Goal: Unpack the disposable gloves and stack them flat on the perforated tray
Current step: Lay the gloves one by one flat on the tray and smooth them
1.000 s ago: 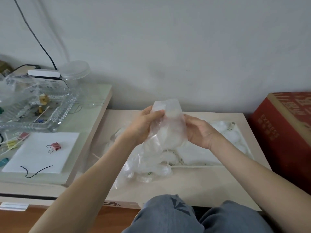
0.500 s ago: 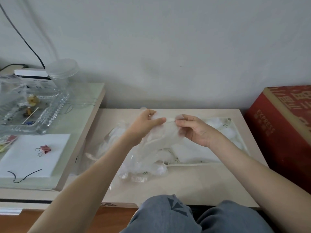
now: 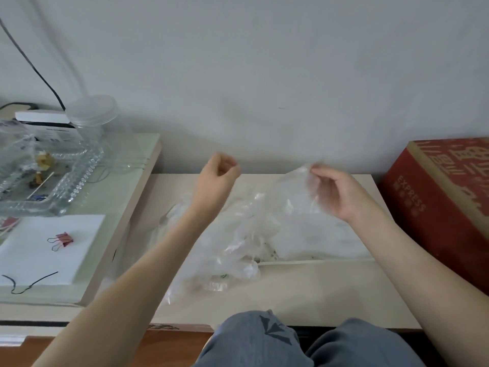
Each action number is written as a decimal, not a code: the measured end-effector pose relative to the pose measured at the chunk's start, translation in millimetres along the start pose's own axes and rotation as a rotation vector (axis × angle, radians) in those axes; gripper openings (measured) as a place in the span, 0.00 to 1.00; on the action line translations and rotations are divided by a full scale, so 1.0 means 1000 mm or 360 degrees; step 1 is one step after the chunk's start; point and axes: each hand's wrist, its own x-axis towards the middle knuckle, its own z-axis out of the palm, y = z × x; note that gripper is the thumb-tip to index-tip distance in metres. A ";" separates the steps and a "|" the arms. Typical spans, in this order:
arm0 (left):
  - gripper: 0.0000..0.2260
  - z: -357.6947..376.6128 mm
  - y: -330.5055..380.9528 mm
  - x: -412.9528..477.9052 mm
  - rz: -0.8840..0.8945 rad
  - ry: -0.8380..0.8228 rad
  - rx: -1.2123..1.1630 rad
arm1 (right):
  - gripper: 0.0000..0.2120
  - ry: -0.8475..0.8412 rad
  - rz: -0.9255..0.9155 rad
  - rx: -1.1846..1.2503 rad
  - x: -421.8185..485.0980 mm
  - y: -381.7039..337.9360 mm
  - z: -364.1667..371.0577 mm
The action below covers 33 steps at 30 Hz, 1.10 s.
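Because the film is so thin and clings to itself, we hold the glove (image 3: pixel 291 197) up by one edge, as we judge it, so that it hangs loose and can open out before it goes down flat. It droops from the right hand (image 3: pixel 336 194), above the far part of the tray (image 3: pixel 317 261). Its lower end sinks toward the pale layer already lying there, though we cannot tell whether it touches.

The fingers (image 3: pixel 316 170) of that hand are bent, and the tips pinch the top edge of the glove against the thumb. The rest of the hand stays clear of the film.

The left hand (image 3: pixel 217 181) is raised to much the same height, well apart from the right. Its fingers are curled in to the thumb. We see nothing between them, though the hand is blurred and clear film would be hard to make out. We take it to be free for the next pull.

Just beside the tray's left end, and partly spilling over it, lies the heap (image 3: pixel 227 250) of crumpled gloves and wrapper. It sits between our two forearms, within easy reach of either hand, which suits drawing them out one by one. Tray and heap both rest on the beige worktop (image 3: pixel 291 298), pushed up against the wall.

To the right stands a red box (image 3: pixel 436 207). To the left is a side table (image 3: pixel 119 197) with a glass dish (image 3: pixel 66 189) and a binder clip (image 3: pixel 62 239).
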 end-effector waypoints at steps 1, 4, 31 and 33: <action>0.07 0.007 0.017 -0.003 -0.0016 -0.0056 -0.0121 | 0.06 -0.0072 -0.0038 0.0017 0.000 -0.005 0.007; 0.21 0.032 0.055 -0.011 -0.0239 -0.0570 -0.0194 | 0.04 -0.0399 -0.0108 -0.0151 -0.002 -0.011 0.035; 0.09 0.076 0.003 0.006 -0.0505 -0.1194 -0.0859 | 0.15 -0.0364 -0.0008 -0.0499 -0.017 -0.010 -0.062; 0.08 0.076 -0.005 0.008 -0.0602 -0.1096 -0.0665 | 0.10 -0.0314 0.0010 -0.0527 -0.015 -0.011 -0.071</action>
